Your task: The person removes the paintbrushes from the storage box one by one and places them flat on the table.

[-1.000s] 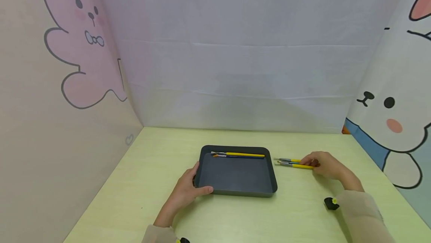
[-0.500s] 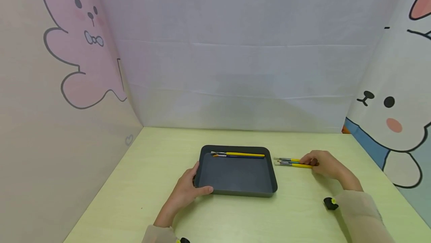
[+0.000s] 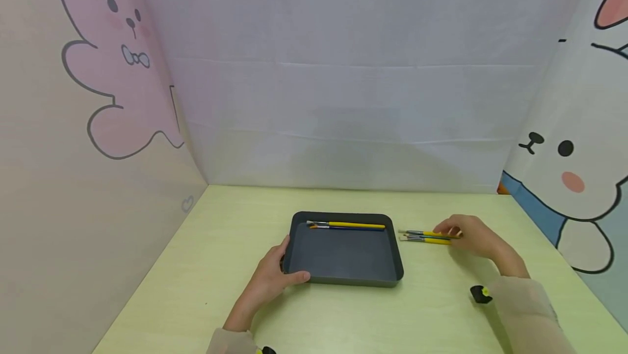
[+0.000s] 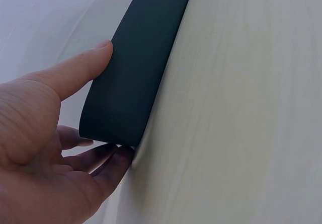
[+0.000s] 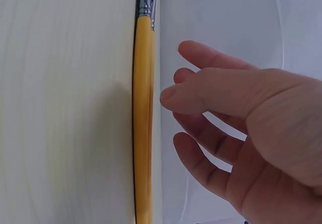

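A dark grey tray lies on the table. My left hand holds its near left corner, thumb along the front wall and fingers at the left side; the left wrist view shows the thumb on the dark wall. Inside the tray, along its far side, lie a yellow-handled paintbrush and a dark blue-handled one. Right of the tray, several paintbrushes lie side by side, bristles pointing left. Over their handle ends is my right hand; in the right wrist view its fingers are loosely bent, apart from a yellow handle.
The pale yellow-green table is bounded by a white cloth wall at the back. Side walls carry a pink bear print on the left and a white rabbit print on the right. Each sleeve bears a small black device.
My right hand has lifted slightly off the brush handles, showing more of their ends. The brushes, the tray and my left hand stay in place.
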Demonstrator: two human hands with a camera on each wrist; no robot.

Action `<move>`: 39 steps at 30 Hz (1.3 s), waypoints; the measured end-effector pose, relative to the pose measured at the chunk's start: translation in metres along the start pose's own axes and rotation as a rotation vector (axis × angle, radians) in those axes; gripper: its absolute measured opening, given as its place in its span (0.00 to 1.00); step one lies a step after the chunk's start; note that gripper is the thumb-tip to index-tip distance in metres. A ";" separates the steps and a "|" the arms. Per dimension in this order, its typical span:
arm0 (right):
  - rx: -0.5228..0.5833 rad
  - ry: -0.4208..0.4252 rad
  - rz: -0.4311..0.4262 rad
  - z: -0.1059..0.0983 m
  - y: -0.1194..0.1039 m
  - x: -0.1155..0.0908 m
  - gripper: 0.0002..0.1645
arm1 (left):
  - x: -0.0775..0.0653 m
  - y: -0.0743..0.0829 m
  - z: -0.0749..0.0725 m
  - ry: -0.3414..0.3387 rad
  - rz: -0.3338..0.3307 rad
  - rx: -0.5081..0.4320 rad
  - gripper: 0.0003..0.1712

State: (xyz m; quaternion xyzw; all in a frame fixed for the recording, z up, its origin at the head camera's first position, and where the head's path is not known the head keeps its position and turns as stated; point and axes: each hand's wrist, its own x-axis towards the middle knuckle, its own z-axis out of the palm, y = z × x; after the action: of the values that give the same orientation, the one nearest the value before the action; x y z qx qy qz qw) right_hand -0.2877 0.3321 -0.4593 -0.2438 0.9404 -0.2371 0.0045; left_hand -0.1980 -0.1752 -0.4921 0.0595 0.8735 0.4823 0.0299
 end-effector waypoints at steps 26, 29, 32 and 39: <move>0.012 0.066 -0.108 0.000 -0.054 0.012 0.24 | -0.002 -0.001 0.000 0.003 -0.007 -0.010 0.65; 0.018 0.061 -0.109 0.001 -0.059 0.012 0.25 | -0.002 -0.001 0.000 0.002 -0.005 -0.010 0.65; 0.027 0.062 -0.111 0.001 -0.063 0.012 0.26 | -0.002 -0.001 0.000 0.000 -0.001 -0.012 0.65; 0.021 0.065 -0.167 0.002 -0.076 0.016 0.27 | -0.001 -0.002 0.000 -0.002 0.007 -0.026 0.65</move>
State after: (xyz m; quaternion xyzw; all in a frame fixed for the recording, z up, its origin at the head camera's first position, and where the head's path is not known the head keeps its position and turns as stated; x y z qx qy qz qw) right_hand -0.2669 0.2656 -0.4257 -0.3134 0.9139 -0.2543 -0.0433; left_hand -0.1976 -0.1758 -0.4937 0.0626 0.8669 0.4937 0.0299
